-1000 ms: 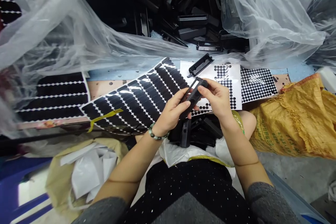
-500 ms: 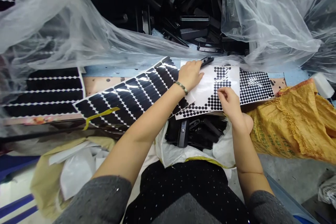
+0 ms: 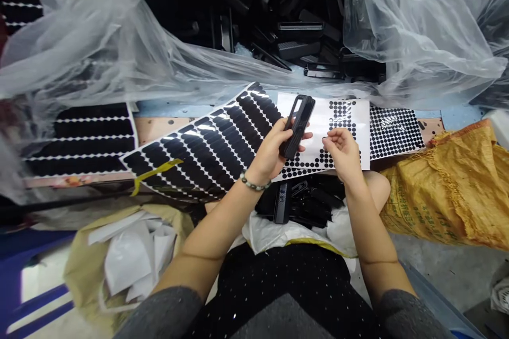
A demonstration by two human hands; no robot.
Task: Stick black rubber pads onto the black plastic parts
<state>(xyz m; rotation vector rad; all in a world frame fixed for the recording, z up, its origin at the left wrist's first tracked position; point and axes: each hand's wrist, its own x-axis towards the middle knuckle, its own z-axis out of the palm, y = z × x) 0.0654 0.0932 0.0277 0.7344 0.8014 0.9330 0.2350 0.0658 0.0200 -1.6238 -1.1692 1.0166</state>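
Observation:
My left hand (image 3: pixel 274 148) is closed around a black plastic part (image 3: pixel 300 127) with a carbon-weave pattern and a long slot at its upper end. The part is tilted above a white sheet (image 3: pixel 283 106) of round black stickers (image 3: pixel 340 111). Much of that sheet is bare white backing. My right hand (image 3: pixel 342 151) is just right of the part, over the same sheet, with thumb and forefinger pinched together. Whatever is between those fingertips is too small to make out. Left of my hands lies a slanted sheet of long black stickers (image 3: pixel 199 148).
Many black plastic parts (image 3: pixel 300 37) are heaped at the back behind clear plastic film (image 3: pixel 413 26). More parts fill a white sack (image 3: pixel 262 235) at my lap. A yellow woven sack (image 3: pixel 457 190) is at right, and a beige bag (image 3: pixel 85 259) with paper scraps at lower left.
My left hand has come back toward me from the sheet's far edge, raising the black part into view. My right hand has drawn slightly off the sticker rows, its fingers still pinched.

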